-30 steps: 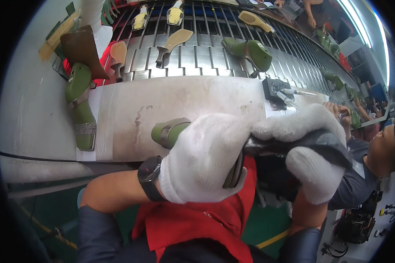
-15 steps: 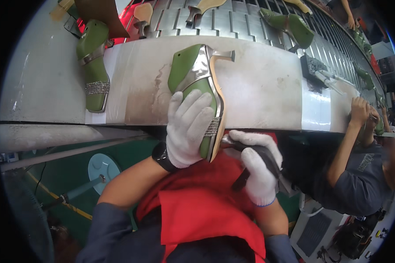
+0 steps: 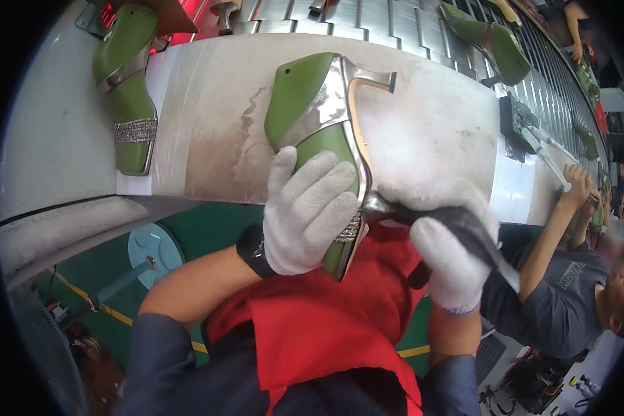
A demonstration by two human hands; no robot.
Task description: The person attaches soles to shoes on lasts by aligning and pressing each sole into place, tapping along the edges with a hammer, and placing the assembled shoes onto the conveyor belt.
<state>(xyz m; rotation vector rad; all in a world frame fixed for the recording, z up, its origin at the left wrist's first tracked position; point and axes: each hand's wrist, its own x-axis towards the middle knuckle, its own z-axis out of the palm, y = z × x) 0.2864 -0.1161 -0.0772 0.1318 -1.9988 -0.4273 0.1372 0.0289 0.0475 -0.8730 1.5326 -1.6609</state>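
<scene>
Left hand [image 3: 308, 215] has fingers clamped on green shoe [image 3: 319, 114], over desk's [image 3: 437, 132] six o'clock edge; right hand [image 3: 454, 253] clamps dark tool [image 3: 461, 225] at shoe's four o'clock. If left grip loosens, tool could scuff sparkly band [image 3: 351, 225].

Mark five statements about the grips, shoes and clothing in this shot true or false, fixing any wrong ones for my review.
1. The gloved left grip lies across a heeled shoe. True.
2. The right grip is empty. False: it holds a dark tool.
3. That shoe's toe points away from the person. False: the heel is at the far end.
4. A second green shoe lies further left. True.
5. Yellow cloth covers the person's front. False: it is a red apron.
</scene>
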